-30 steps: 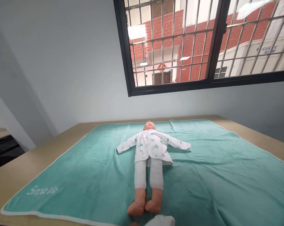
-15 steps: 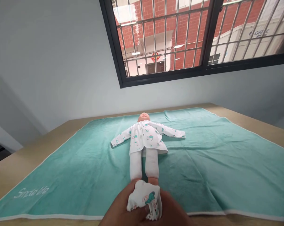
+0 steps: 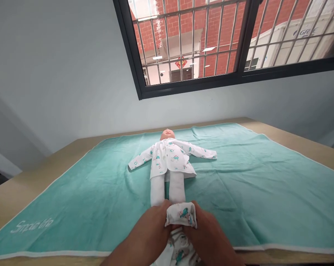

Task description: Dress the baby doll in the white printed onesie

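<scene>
A baby doll [image 3: 167, 133] lies on its back with its head away from me. It wears a white printed jacket [image 3: 169, 159], arms spread in the sleeves, and its legs [image 3: 177, 186] look white. At its lower legs, my left hand [image 3: 155, 225] and my right hand [image 3: 204, 225] grip both sides of a bunched opening in small printed baby pants [image 3: 181, 214]. More of the pants' cloth hangs below, between my wrists. My fingers are closed on the fabric and partly hidden by it. The doll's feet are hidden behind my hands and the cloth.
A teal blanket [image 3: 95, 199] with a white edge lies under the doll, lettered at its near left corner. It covers most of a wooden table [image 3: 20, 192]. Behind stand a pale wall [image 3: 72, 74] and a dark-framed, barred window [image 3: 189, 83].
Both hands have moved up and forward over the doll's lower legs. The bunched pants are now spread into a wider opening between them, with more cloth showing below. The view has shifted slightly.
</scene>
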`<state>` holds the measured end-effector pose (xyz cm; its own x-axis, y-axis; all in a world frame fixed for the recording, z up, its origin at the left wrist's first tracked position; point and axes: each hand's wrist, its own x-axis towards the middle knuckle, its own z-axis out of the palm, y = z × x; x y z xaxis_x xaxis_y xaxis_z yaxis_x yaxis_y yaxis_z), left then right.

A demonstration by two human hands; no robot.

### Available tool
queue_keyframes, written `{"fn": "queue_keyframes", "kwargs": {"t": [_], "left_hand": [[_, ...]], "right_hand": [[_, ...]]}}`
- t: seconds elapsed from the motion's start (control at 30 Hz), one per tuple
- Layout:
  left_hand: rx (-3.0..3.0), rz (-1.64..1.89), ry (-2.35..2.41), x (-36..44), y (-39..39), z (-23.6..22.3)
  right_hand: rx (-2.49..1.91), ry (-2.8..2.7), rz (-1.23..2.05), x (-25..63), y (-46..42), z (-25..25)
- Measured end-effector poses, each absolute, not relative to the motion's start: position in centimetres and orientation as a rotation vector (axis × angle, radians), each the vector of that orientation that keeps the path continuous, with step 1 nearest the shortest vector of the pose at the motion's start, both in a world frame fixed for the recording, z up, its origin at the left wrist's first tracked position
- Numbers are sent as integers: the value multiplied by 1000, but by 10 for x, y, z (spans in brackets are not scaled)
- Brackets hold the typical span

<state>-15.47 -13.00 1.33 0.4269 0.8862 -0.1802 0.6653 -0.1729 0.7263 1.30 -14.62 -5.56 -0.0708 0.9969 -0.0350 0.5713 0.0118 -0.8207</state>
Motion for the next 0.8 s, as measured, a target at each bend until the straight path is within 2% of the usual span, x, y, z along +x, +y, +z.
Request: {"fn": "queue_keyframes", "kwargs": {"t": [0.17,0.3,0.43,0.63,0.8], "left_hand": [[1533,592,1152,-162,-129,23],[1326,681,1068,-162,-123,31],[1446,600,944,-157,-109,34],[1873,729,1120,-143,-95,15],[1700,782,1133,-135,-94,6]], "right_hand": [[-1261,-1546,1287,27,-149,-46],[-1144,-1536,1265,37,-143,-32],[-1062,-1498,1066,45,-129,-30],[-982,-1254,1411,64,-116,-42],[-1004,-1092,1553,72,-108,-45]]}}
